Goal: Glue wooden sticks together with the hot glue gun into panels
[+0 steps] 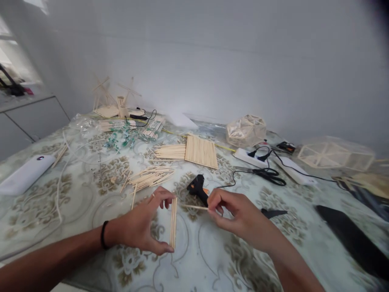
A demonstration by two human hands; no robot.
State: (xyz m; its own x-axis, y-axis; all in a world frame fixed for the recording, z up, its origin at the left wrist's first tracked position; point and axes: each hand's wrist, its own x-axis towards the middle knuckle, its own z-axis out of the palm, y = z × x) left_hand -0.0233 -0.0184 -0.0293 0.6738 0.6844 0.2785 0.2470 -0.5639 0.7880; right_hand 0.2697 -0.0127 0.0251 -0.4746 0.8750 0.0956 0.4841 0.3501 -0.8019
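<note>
My left hand (154, 221) grips a narrow strip of wooden sticks (173, 223) laid side by side, thumb at its near end and fingers at the far end. Between the thumb and fingers of my right hand (231, 209) is a single wooden stick (196, 207), pointing left toward the strip with a small gap between them. Just beyond my right hand lies a black glue gun (197, 186) with an orange part. A loose pile of wooden sticks (152, 177) is spread past my left hand. Farther back, a square panel of joined sticks (201, 152) rests against a bundle of sticks (170, 152).
At the right are a black phone-like slab (352, 239), a dark blade (275, 213), scissors (270, 174) and a white power strip (251, 157). Stick frames (246, 130) stand near the wall. A white device (26, 174) and a cable (62, 190) lie left.
</note>
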